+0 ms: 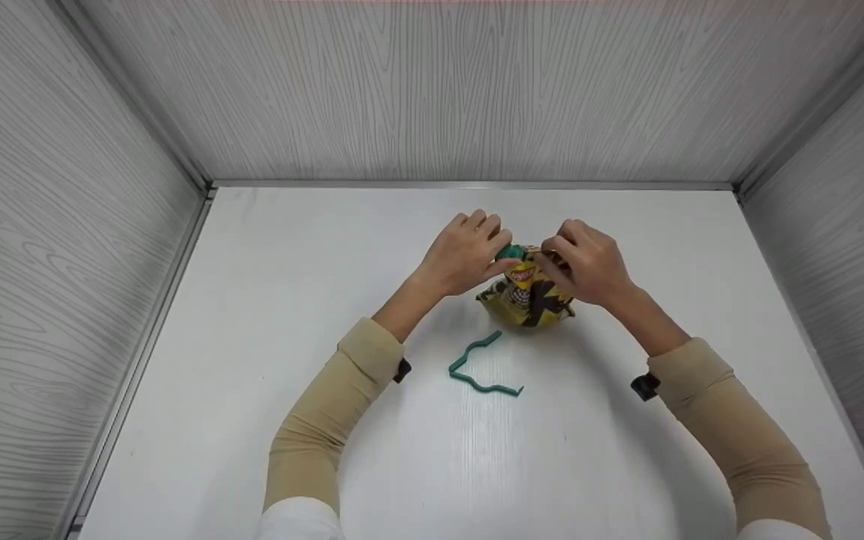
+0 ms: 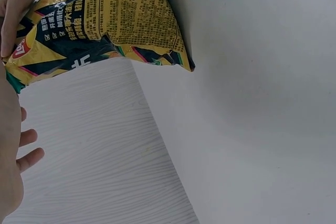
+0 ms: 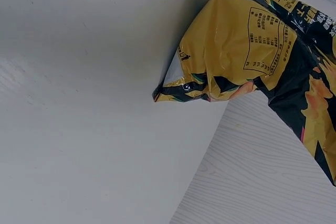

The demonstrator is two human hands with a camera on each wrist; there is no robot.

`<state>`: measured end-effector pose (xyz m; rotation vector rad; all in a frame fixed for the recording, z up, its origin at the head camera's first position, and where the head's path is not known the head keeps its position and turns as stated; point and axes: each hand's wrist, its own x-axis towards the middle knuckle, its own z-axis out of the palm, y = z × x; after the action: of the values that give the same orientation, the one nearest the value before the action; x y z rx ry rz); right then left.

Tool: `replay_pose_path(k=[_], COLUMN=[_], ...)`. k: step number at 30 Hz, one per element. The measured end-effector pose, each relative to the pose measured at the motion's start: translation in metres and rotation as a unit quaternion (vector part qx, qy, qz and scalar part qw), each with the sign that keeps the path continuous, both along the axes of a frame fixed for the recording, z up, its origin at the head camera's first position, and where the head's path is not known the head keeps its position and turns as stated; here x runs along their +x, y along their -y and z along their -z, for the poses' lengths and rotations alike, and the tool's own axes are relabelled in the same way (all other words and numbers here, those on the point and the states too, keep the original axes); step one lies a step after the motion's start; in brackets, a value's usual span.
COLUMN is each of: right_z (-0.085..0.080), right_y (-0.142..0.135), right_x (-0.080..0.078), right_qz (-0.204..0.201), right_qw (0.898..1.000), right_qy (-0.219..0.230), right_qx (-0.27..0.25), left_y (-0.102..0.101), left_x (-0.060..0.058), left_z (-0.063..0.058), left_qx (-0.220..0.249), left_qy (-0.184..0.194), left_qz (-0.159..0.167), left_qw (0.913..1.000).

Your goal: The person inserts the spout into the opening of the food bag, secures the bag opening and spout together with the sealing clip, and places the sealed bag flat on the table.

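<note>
A yellow and black snack bag [image 1: 528, 300] stands upright on the white table, its printed back filling much of the left wrist view. At its green top left corner, my left hand [image 1: 466, 255] pinches the bag with the thumb in front. My right hand [image 1: 588, 262] grips the top right edge, fingers bent over it. In the right wrist view the bag [image 3: 236, 45] shows puffed at its base and narrowing upward; that hand is out of this view. A green bag clip [image 1: 469, 369] lies unfolded on the table in front of the bag.
The white table [image 1: 252, 315] is bounded by grey wood-grain panels at the back [image 1: 439, 90] and on both sides. A metal strip [image 1: 469, 184] runs along the table's back edge. Dark wrist cameras [image 1: 646, 386] sit under both sleeve cuffs.
</note>
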<state>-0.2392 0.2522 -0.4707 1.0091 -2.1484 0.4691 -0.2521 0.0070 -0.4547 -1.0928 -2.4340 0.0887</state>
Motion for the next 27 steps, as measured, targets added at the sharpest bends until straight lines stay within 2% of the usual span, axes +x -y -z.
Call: replay_pose_path(k=[6,16,20,27], right_z=[-0.0016,-0.0017,-0.0009,-0.0006], right_y=[-0.0026,-0.0038,-0.0042,-0.0052], right_x=[0.0008,0.0024,0.0026,0.0025], right_qz=[0.006,0.01,0.009,0.006], right_qw=[1.0,1.0,1.0,1.0], right_qy=[0.002,-0.006,-0.004,-0.002], right_qx=[0.001,0.011,0.013,0.009], left_y=[0.0018,-0.0023,-0.0025,-0.0003], left_x=[0.0011,0.0004,0.0016,0.0012], left_z=[-0.0011,-0.0031,-0.0015,0.0007], left_qx=[0.004,0.025,0.034,0.036], left_qy=[0.026,-0.005,-0.004,0.025], left_qz=[-0.011,0.02,0.024,0.012], left_qw=[0.9996,0.9995,0.9991,0.999])
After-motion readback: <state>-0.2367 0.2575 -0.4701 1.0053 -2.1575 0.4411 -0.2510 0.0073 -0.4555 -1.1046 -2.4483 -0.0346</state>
